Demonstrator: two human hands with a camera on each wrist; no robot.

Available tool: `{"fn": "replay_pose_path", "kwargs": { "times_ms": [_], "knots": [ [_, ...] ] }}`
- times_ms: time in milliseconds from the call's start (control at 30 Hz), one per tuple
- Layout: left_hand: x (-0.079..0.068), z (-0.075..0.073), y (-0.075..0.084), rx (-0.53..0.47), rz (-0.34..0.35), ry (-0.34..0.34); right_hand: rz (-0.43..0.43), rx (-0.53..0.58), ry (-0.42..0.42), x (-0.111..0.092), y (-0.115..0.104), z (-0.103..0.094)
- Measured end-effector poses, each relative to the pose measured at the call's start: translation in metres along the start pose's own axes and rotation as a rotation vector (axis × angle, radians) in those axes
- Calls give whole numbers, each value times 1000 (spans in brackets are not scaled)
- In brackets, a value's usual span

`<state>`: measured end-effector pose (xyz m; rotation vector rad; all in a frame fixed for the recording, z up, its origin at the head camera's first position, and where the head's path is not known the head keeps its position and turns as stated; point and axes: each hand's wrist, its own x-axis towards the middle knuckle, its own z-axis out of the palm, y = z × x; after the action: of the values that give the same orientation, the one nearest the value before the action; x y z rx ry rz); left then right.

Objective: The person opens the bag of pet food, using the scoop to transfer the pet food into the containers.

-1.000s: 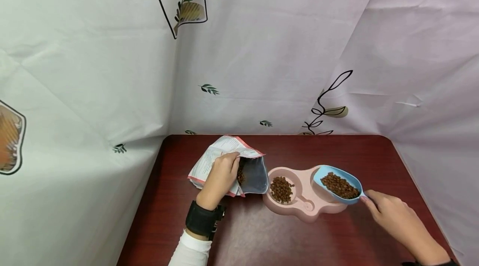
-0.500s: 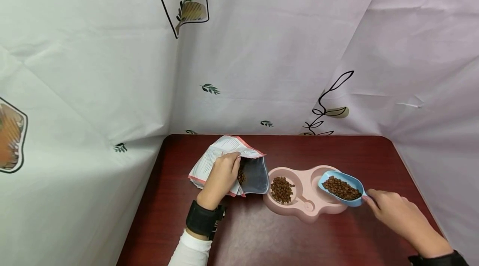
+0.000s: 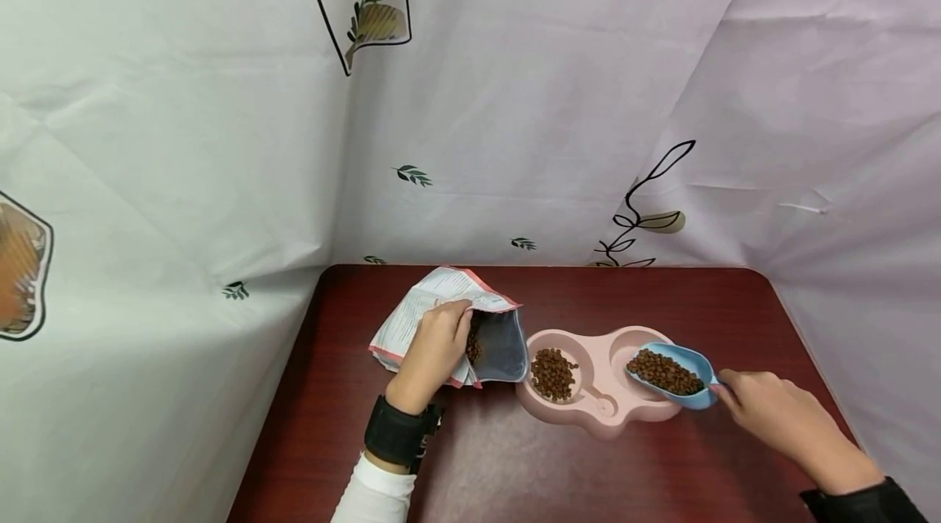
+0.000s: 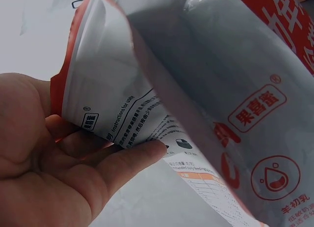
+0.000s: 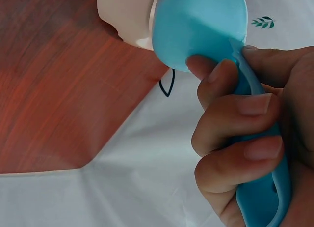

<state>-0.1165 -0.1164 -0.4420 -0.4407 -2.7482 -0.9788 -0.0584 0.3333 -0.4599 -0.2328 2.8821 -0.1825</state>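
Observation:
My left hand (image 3: 434, 345) grips the upper edge of an open pet food bag (image 3: 421, 319) lying at the left of the table. Brown kibble (image 3: 474, 339) shows inside its mouth. In the left wrist view, the fingers (image 4: 132, 160) curl against the bag's printed side. My right hand (image 3: 772, 417) holds a light blue scoop (image 3: 691, 359) by its handle, fingers wrapped round it in the right wrist view. Kibble (image 3: 662, 372) fills the scoop, which tilts over the right bowl of a pink double bowl (image 3: 599, 351). The left bowl holds a pile of kibble (image 3: 553, 374).
The dark red table (image 3: 515, 466) has rounded back corners. White cloth (image 3: 529, 114) printed with plants hangs behind it and at both sides. The bag's mouth reaches right up to the double bowl's left rim.
The scoop has drawn back slightly to the right and now tips toward the right bowl, its kibble slid to the front lip. My left hand and the bag have stayed in place.

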Motion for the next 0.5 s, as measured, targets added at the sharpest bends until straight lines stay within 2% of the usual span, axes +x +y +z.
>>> {"fn": "replay_pose_path", "kwargs": {
  "times_ms": [100, 500],
  "knots": [
    [1, 0, 0, -3, 5, 3, -11, -16, -15, 1, 1, -1],
    [1, 1, 0, -2, 7, 8, -50, -68, 17, 3, 1, -5]
  ]
}}
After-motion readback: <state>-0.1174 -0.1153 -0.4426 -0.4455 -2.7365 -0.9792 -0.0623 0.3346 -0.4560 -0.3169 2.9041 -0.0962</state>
